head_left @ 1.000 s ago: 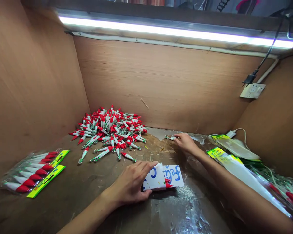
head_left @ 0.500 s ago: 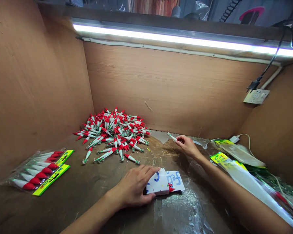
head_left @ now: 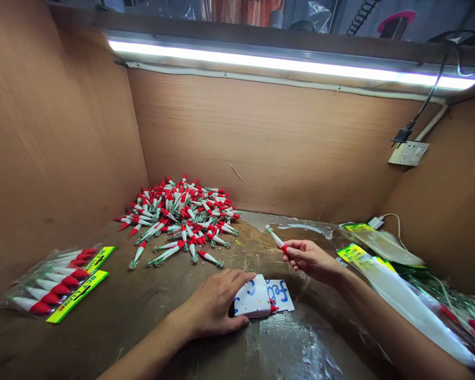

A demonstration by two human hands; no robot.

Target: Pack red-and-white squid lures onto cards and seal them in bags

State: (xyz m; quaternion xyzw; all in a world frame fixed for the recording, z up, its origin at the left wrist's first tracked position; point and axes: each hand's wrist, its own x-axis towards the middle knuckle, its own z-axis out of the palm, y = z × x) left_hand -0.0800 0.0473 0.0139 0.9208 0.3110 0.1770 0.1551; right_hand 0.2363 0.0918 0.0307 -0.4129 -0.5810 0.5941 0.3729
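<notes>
Fingers (head_left: 295, 252) of the right hand (head_left: 316, 259), seen from the head camera, are closed on a lure (head_left: 277, 239), pinching it by its red end; its white body tilts up and away to the left, with the green hooks at the raised tip, clear of the bench (head_left: 116, 301). Nearer the body, the left hand (head_left: 216, 305) grips a small paper box (head_left: 255, 300) with blue lettering, fingers over the top and thumb along the near side. A red tip shows at the box's right end, beside a lettered flap. Beyond the left hand, a pile of lures (head_left: 182, 211) lies against the back corner, a few loose ones at its front edge. Two packs of lures (head_left: 57, 287) with yellow labels lie at far left. Yellow-topped plastic bags (head_left: 409, 311) lie beside the right forearm.
</notes>
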